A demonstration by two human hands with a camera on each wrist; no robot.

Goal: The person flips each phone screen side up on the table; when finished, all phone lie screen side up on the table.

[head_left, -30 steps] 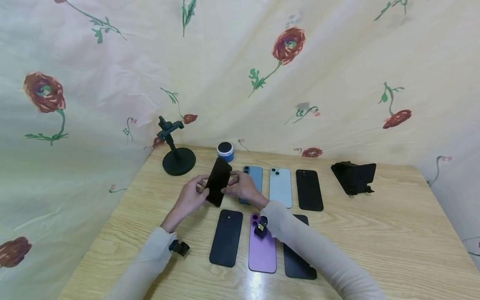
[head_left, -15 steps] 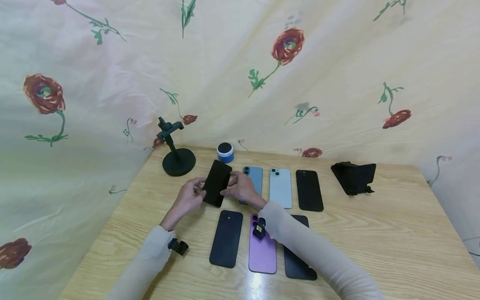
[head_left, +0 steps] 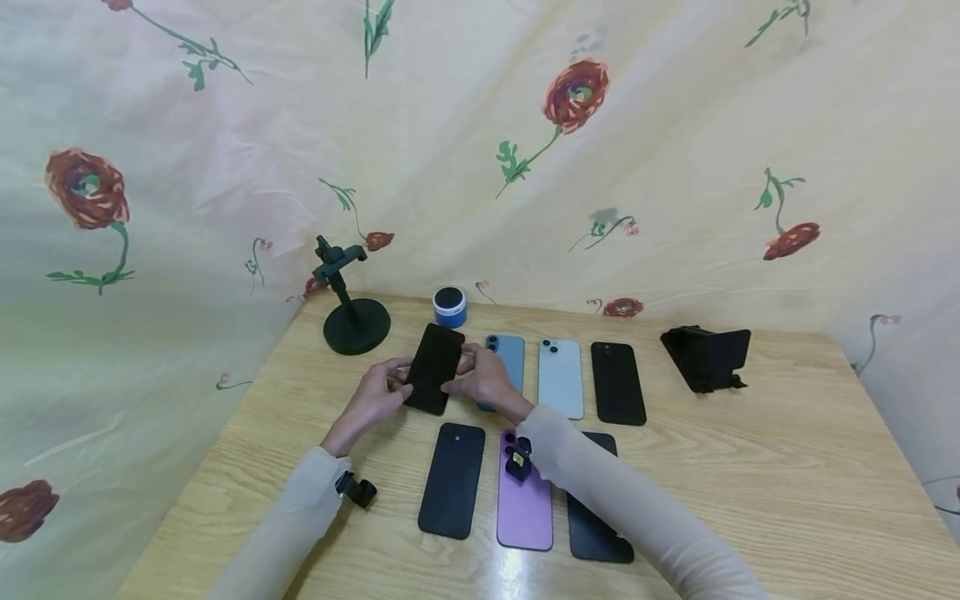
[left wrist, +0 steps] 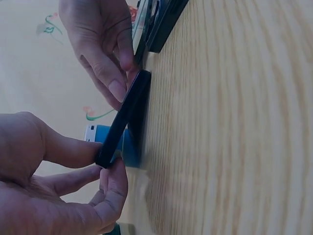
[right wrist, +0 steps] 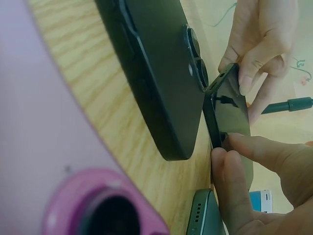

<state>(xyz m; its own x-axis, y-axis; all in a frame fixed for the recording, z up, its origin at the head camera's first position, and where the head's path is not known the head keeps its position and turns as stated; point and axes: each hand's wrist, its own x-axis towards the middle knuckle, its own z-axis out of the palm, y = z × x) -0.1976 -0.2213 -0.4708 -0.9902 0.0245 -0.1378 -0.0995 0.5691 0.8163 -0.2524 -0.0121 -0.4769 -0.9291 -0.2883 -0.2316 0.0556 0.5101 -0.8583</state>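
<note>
"Which thing was in the person's grip?"

"A black, flat, rectangular phone with a glossy screen [head_left: 435, 369]. The left hand [head_left: 371, 397] pinched its left edge between thumb and fingers, and the right hand [head_left: 483, 375] pinched the opposite edge the same way."

"Where was it, exactly?"

"Over the pale wood-grain table [head_left: 750, 483], at the left end of the back row. It was tilted, its left edge raised higher than its right. I couldn't tell whether the lower edge touched the wood."

"And beside it?"

"Just to the right lay a mid-blue phone [head_left: 513, 355], partly behind the right hand, then a pale-blue phone [head_left: 560, 379] and a matte black phone [head_left: 618, 383]."

"Anything nearer the person?"

"A dark navy phone [head_left: 452, 481], a purple phone [head_left: 525, 517] and a blackish phone [head_left: 592, 533], the last partly covered by an off-white sleeve [head_left: 622, 496]."

"At the back?"

"A black round-based stand [head_left: 357, 327] stood on the left, with a small blue-and-white cylinder [head_left: 450, 317] near the held phone's top end."
</note>
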